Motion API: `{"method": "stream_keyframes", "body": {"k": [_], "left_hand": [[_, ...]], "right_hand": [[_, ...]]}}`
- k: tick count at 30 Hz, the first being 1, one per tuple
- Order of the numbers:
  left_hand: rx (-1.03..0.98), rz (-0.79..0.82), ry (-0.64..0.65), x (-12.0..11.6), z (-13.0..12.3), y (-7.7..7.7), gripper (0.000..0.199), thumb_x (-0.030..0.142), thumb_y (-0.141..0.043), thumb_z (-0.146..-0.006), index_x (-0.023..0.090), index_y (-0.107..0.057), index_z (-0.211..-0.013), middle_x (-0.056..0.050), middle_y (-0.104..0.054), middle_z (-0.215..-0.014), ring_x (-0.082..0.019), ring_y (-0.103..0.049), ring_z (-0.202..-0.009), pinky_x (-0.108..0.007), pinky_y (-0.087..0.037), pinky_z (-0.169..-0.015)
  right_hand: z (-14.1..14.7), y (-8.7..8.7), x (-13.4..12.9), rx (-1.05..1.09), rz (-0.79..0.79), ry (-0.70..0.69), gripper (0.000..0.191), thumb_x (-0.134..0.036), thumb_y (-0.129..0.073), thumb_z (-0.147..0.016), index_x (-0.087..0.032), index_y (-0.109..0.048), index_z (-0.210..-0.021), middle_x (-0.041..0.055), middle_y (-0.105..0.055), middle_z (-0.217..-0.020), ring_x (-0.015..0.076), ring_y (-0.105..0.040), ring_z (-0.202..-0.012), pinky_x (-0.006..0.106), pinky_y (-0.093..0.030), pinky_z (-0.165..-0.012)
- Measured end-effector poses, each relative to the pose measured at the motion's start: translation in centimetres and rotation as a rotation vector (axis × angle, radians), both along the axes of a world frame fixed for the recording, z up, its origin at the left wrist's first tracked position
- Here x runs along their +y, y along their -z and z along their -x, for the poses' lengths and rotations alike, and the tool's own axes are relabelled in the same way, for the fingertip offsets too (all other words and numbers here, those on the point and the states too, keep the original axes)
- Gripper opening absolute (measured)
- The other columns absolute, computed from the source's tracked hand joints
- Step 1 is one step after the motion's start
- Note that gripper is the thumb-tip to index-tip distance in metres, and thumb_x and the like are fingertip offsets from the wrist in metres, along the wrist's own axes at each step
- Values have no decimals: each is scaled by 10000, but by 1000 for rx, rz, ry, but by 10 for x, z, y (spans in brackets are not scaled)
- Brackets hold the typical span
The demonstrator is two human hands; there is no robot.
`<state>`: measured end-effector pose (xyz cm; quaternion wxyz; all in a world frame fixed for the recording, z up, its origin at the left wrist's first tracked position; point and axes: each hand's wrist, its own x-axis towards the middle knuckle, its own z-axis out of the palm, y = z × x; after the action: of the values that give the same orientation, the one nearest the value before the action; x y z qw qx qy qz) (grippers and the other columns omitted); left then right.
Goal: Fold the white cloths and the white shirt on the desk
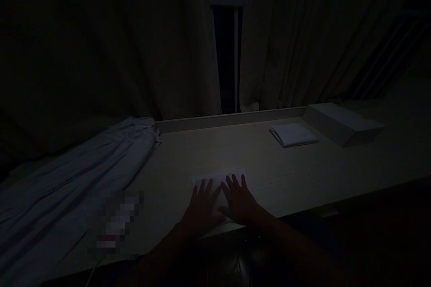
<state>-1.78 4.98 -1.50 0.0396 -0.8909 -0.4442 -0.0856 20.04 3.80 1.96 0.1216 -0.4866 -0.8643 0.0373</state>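
1. Lower centre, nearest my view: left hand (pixel 202 206) and right hand (pixel 237 199) lie palm down, fingers spread, thumbs pointing inward. Neither appears to grip anything; the two sit close together.
2. Beneath them, a thin white rectangular cloth (pixel 220 199) lies flat at the near edge of the pale wood-look tabletop (pixel 188 152). I judge the splayed fingers spread pressure across it, holding it smooth.
3. Lower left: a whitish elongated object (pixel 116 222), pixelated, so I cannot identify it. A thin pale cable (pixel 92 273) shows just below; I cannot confirm they join.
4. Left side: a long, rumpled, grey-lavender fabric (pixel 84 179) lies lengthwise, probably put there to leave the middle usable.
5. Right of centre, farther back: a folded white cloth square (pixel 294 134), layers showing at its left edge, apparently set aside beyond the hands. A pale rectangular box (pixel 343 119) stands just to its right.
6. Far: a raised back ledge (pixel 229 121) borders the surface; dark heavy curtains (pixel 161 45) hang behind, parted upper centre. Lighting very dim; fine detail lost.
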Motion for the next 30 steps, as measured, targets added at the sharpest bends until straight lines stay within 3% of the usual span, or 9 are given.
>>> {"method": "stream_keyframes", "body": {"k": [5,12,18,22,27,30], "left_hand": [[13,-11,29,1,0,-2,967,783,-416,-776,270,-114,-1539,-114,-88,-1614,-410,-50,-1460,-627,-124,-1126],[-10,20,5,0,2,-5,930,769,-405,-793,288,-123,-1538,-94,-79,-1617,-382,-52,-1468,-606,-149,-1137],[-88,36,-208,10,1,4,714,610,-344,-912,237,-257,-1514,-116,-133,-1609,-333,-121,-1470,-524,-214,-1144],[-132,-1,-396,16,-4,9,751,620,-350,-904,179,-274,-1507,-153,-170,-1597,-359,-140,-1461,-506,-255,-1131],[-132,-57,-406,15,-6,12,787,629,-361,-896,140,-264,-1505,-202,-201,-1577,-371,-155,-1454,-517,-266,-1125],[-127,-61,-405,14,-7,11,802,638,-340,-897,123,-253,-1505,-216,-218,-1568,-363,-174,-1452,-521,-263,-1126]], "right_hand": [[11,1,2,-17,-18,7,876,-709,-334,-888,-86,-285,-1503,194,-182,-1561,394,-72,-1449,632,32,-1133],[8,4,2,21,-26,-26,885,-707,-346,-887,-76,-276,-1503,177,-188,-1568,370,-75,-1455,588,-26,-1164],[8,5,0,51,-58,-14,799,-675,-310,-916,-143,-277,-1512,138,-184,-1577,351,-88,-1458,583,-42,-1170],[8,4,0,41,-42,-17,863,-722,-326,-886,-126,-278,-1509,149,-177,-1577,363,-80,-1456,583,-42,-1171],[9,4,3,28,-17,10,821,-709,-308,-899,-160,-288,-1510,111,-184,-1581,328,-99,-1461,530,-50,-1186],[13,8,8,47,19,178,823,-697,-248,-915,-115,-325,-1493,134,-219,-1568,308,-108,-1463,500,-53,-1190]]}}
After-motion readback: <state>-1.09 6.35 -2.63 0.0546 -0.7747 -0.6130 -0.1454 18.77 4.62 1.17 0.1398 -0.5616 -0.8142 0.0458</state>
